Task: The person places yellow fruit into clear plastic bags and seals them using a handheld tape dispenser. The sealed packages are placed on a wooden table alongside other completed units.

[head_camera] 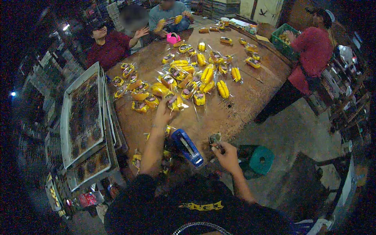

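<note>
My left hand reaches out over the brown wooden table and holds a yellow bread roll in clear plastic wrap. It is at the near edge of a pile of similar wrapped rolls. Close to the table's near edge, my right hand pinches a small greyish-green piece; what it is cannot be made out. Between my forearms lies a long blue desktop device, possibly a tape dispenser. A few wrapped rolls are partly hidden around my left forearm.
Stained metal baking trays lean at the table's left. A teal plastic stool stands right of me. Across sit people, one near a pink tape dispenser. At right, a person in red reaches into a green crate.
</note>
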{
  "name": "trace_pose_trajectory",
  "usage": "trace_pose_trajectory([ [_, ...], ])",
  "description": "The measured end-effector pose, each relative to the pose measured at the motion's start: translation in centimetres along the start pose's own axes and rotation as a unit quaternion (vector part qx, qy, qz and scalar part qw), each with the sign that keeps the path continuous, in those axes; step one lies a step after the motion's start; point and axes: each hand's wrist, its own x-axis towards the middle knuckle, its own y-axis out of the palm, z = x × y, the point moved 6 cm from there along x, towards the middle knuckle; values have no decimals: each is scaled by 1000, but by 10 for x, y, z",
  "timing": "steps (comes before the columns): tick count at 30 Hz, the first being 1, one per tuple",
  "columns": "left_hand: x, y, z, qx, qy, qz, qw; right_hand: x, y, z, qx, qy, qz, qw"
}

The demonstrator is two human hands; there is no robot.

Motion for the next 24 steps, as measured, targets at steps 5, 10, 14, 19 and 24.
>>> trace_pose_trajectory([
  [5,-122,82,-16,-115,-136,6,984,28,-11,22,153,-23,-76,985],
  [10,-190,147,-25,72,-117,24,990,51,-22,43,249,-60,-28,966],
  [14,-215,175,-46,227,-6,34,973,38,-31,50,322,-67,-64,942],
  [19,-239,181,-88,367,164,-179,898,17,-25,54,411,-76,-1,908],
  [24,-257,176,-100,343,261,-240,870,9,-34,50,364,-120,43,923],
])
